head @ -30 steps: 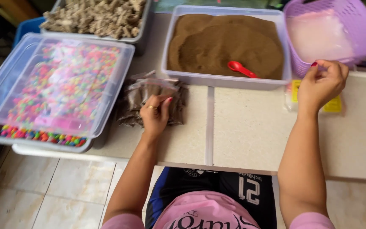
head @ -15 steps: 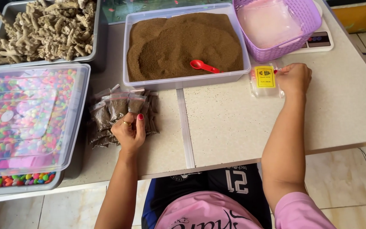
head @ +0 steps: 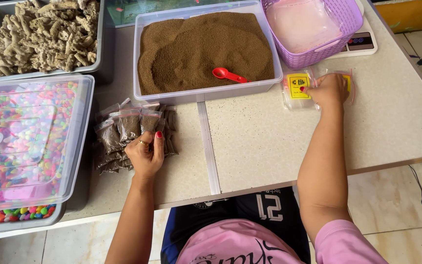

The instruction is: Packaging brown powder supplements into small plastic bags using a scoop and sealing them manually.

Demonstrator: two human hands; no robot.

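In the head view, a pale speckled table (head: 269, 137) is seen from above, crossed by a grey seam (head: 208, 146), with light floor tiles (head: 396, 205) below its edge. Four tubs are counted: a clear tub (head: 206, 93) of fine brown granules (head: 196, 54), a grey tub (head: 98, 58) of pale branchy pieces (head: 35, 34), a lidded clear tub (head: 79, 127) of coloured pebbles (head: 20, 142), and a purple basket (head: 348, 29) lined with clear plastic, set on a white scale (head: 362, 44). One red scoop (head: 228, 75) is seen lying on the granules.

A pile of small filled bags (head: 123, 132) is laid at the left, each clear and packed with brown granules; the exact number cannot be told, as they overlap. The left hand (head: 145, 154) rests on this pile, its fingers curled over the bags' near edge, with a ring on one finger and red polish on the nails.

Two small empty bags (head: 296, 88) with yellow labels are laid flat just beside the clear tub's right corner. The right hand (head: 326, 90) is pressed on them, fingertips together on one label; whether a bag is pinched cannot be told.
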